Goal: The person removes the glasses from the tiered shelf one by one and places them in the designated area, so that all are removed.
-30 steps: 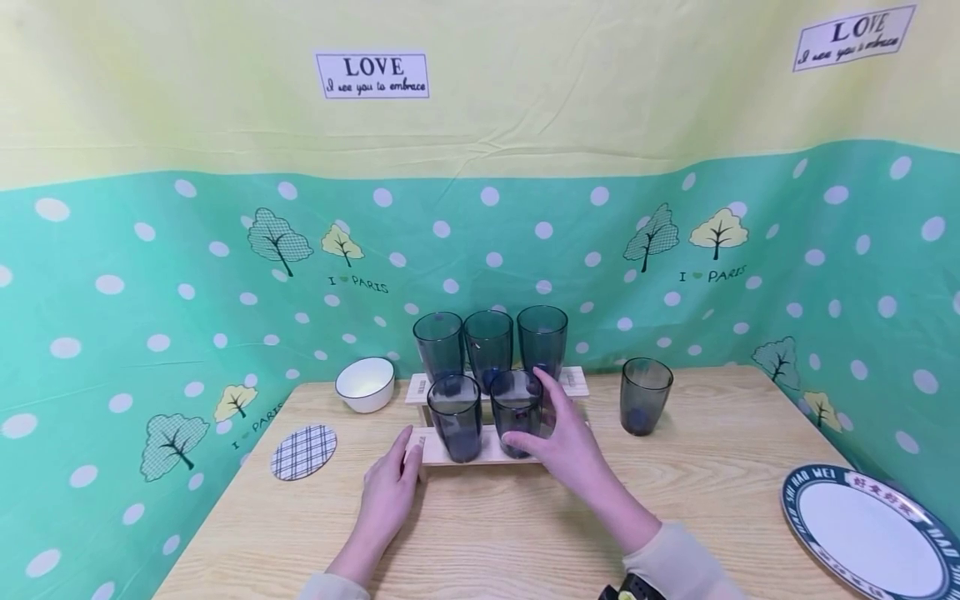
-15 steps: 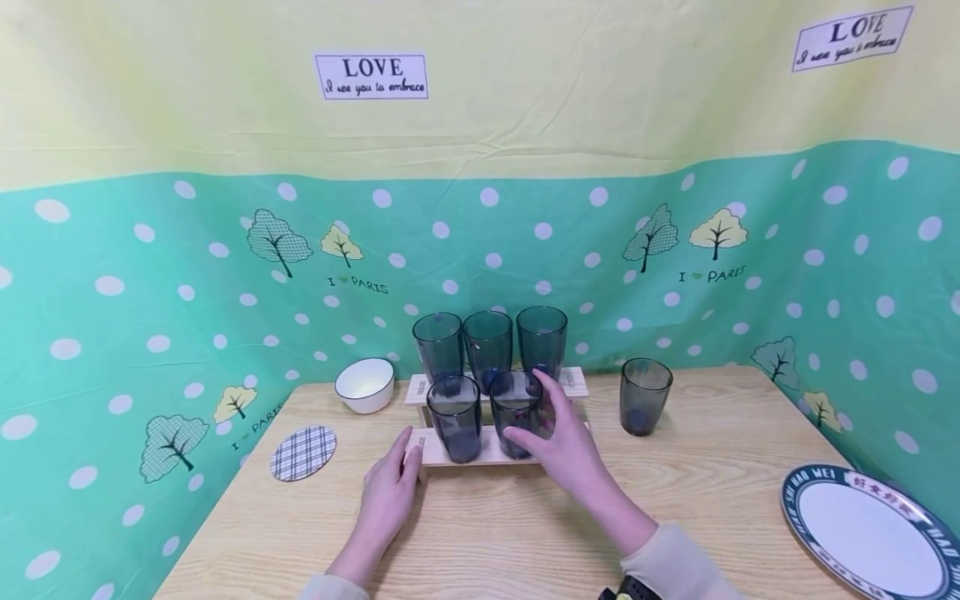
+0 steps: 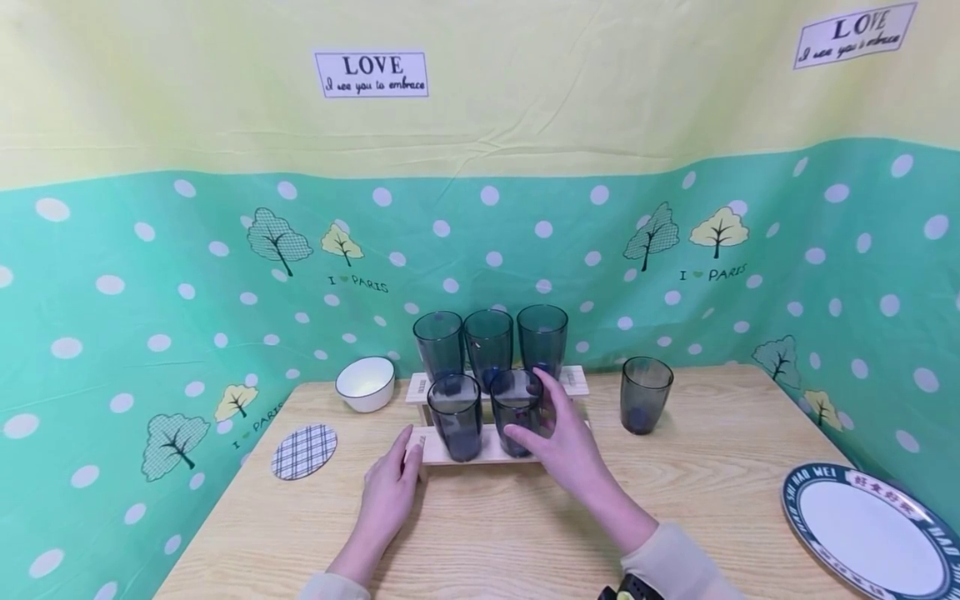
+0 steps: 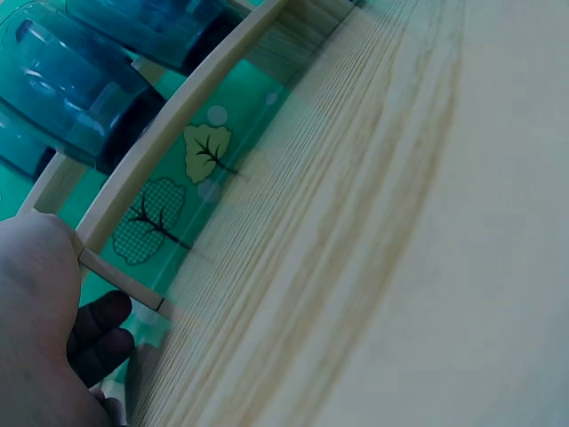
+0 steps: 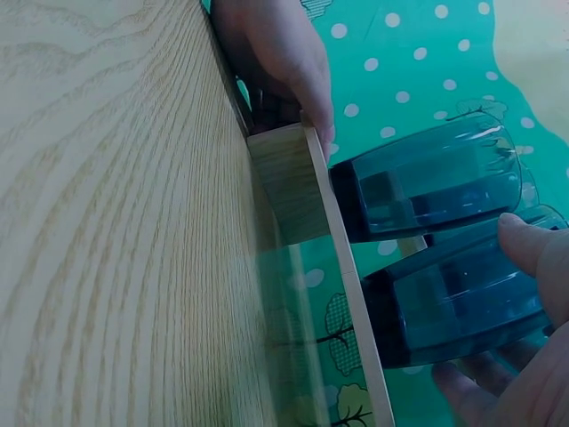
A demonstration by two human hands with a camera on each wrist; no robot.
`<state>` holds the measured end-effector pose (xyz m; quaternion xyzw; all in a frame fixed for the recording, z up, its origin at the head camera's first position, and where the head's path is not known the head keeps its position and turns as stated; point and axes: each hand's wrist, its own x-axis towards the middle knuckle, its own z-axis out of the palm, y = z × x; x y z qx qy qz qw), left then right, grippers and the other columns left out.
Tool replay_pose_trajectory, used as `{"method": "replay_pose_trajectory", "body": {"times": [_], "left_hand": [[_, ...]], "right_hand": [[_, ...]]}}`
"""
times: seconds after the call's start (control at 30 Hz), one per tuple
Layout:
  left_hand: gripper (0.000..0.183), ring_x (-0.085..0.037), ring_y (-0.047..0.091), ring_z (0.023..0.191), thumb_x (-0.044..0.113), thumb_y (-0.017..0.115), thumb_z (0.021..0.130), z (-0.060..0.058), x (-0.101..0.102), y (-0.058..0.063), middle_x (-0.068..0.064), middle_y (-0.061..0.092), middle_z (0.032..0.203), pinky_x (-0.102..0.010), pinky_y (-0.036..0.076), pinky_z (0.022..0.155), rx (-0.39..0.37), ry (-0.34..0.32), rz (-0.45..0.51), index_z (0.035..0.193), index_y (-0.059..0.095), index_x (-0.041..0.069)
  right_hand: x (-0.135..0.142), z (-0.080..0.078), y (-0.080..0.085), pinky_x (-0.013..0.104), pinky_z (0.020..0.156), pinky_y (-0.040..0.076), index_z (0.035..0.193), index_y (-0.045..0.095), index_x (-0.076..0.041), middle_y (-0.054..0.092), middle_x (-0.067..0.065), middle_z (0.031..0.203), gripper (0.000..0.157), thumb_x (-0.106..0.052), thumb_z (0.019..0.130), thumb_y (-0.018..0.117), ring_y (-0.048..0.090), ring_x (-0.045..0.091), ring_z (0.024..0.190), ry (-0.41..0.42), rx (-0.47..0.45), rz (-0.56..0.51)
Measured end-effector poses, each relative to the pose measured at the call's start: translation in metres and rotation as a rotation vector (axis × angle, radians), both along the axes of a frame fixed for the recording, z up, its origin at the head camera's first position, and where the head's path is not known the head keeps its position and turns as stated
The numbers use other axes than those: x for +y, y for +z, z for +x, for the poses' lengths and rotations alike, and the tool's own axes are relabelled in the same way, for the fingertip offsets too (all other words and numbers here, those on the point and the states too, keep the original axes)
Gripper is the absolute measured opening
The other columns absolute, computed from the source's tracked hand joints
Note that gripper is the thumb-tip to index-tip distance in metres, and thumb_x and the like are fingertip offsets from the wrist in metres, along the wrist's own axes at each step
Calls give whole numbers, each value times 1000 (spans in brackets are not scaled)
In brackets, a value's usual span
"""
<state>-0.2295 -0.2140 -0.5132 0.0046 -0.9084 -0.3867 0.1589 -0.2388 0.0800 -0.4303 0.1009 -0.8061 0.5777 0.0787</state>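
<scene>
A two-tier wooden rack (image 3: 437,451) stands in the middle of the table, bearing dark tinted glass tumblers. On its lower tier, my right hand (image 3: 572,448) grips the right tumbler (image 3: 512,417), thumb at the front and fingers round the far side. The left tumbler (image 3: 457,429) stands beside it, untouched. At the rack's left end, my left hand (image 3: 390,483) holds the lower board; in the right wrist view its thumb lies on the board's edge. Three more tumblers (image 3: 489,346) stand upright in a row on the upper tier behind.
Another tumbler (image 3: 645,396) stands alone on the table (image 3: 480,533) right of the rack. To the left are a white bowl (image 3: 366,383) and a round checked coaster (image 3: 303,452). An oval plate (image 3: 870,533) lies at the right edge. A patterned curtain (image 3: 480,233) closes off the back.
</scene>
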Motion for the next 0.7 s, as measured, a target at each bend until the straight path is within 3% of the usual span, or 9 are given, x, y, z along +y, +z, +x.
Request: {"method": "replay_pose_trajectory", "body": {"times": [0.7], "left_hand": [[56, -50, 60, 138, 37, 49, 120, 0, -1, 0, -22, 64, 153, -70, 31, 123, 3, -4, -1, 165, 50, 4]], "right_hand": [[2, 4, 3, 54, 114, 53, 168, 45, -23, 63, 12, 150, 95, -28, 89, 97, 59, 33, 141, -33, 22, -36]]}}
